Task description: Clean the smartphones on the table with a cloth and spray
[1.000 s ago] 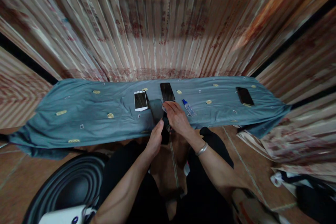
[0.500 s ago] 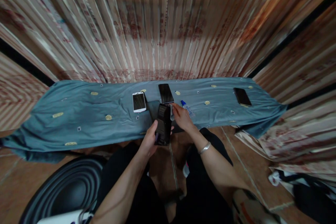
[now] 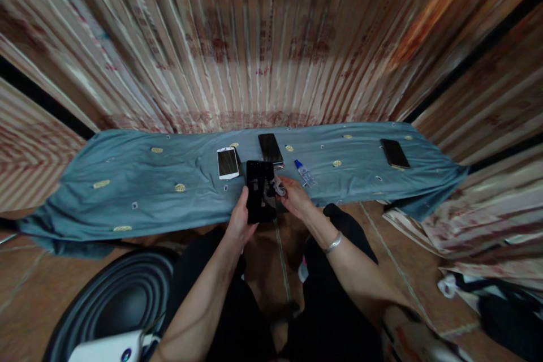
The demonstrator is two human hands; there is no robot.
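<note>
Since half a second ago, the black phone (image 3: 260, 190) has tipped from an edge-on tilt to lie face up toward the camera, and it now sits slightly farther from the body, over the near edge of the blue cloth (image 3: 127, 181). The left hand (image 3: 240, 219) is clamped on the phone's lower left edge, thumb along the side, fingers hidden beneath. The right hand (image 3: 292, 195) is just right of the phone, its fingers closed together on a small pale wad (image 3: 279, 186) that touches the phone's right edge; what the wad is cannot be told. A metal bangle (image 3: 333, 244) circles the right wrist. Beyond the left hand, on the cloth, lies a white phone (image 3: 228, 162), screen up. Straight beyond the held phone, almost touching its far end, lies a dark phone (image 3: 270, 149). Just beyond the right hand, a little to its right, a small bottle with a blue cap (image 3: 304, 172) lies on its side. Well to the right of the right hand, near the cloth's far end, rests another dark phone (image 3: 395, 154). The cloth covers a long tabletop that stands against a ribbed wall (image 3: 263, 39). Below the left forearm, near the body, a round black ridged object (image 3: 110, 300) sits on the floor.
</note>
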